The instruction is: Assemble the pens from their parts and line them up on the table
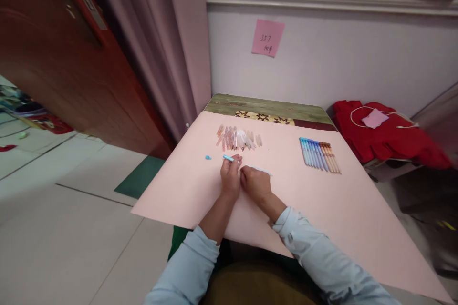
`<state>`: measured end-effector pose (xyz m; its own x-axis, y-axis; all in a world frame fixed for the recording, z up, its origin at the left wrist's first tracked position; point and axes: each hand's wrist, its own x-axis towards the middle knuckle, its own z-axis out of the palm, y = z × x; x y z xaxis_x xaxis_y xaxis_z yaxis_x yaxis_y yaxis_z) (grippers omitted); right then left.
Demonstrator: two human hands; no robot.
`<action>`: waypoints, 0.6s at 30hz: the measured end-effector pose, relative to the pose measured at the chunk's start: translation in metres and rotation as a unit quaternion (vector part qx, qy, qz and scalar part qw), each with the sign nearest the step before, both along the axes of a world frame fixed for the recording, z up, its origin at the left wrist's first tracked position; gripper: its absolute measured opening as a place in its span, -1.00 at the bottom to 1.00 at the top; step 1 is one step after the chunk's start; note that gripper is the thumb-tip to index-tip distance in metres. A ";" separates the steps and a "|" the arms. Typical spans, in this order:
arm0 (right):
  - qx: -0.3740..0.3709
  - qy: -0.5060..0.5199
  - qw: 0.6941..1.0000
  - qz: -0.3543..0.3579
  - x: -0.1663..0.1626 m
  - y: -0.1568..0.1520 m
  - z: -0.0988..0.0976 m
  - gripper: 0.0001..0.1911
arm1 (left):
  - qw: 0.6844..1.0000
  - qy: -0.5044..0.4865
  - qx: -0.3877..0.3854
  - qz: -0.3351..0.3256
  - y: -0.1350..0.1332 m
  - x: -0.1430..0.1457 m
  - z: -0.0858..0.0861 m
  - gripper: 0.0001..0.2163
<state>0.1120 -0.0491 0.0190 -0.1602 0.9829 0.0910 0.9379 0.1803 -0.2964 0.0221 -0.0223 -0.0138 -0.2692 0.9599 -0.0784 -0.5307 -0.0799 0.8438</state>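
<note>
My left hand (231, 177) is closed around a short light blue pen barrel (228, 157), whose end sticks out to the left past the fingers. Right beside it, my right hand (256, 183) is closed with its fingertips pinched close to the left fingers. A slim pale blue pen piece (264, 171) shows behind the right knuckles; whether the hand grips it or it lies on the sheet, I cannot tell. A small blue pen cap or top (208, 157) rests left of the hands. Beyond them lies a pile of clear and pinkish pen parts (236, 138).
A pale pink sheet (322, 219) covers most of the table. On its right, several blue, purple and brown pens (319, 155) lie in a row. Red cloth (379, 138) with a white cable sits beyond the right edge. A curtain (161, 33) and brown door (89, 71) stand left.
</note>
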 end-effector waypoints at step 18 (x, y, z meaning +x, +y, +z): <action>0.036 0.179 0.956 -0.229 0.118 0.184 0.010 -0.70 | 0.984 0.177 -0.010 -0.034 -0.007 0.004 0.015 -0.73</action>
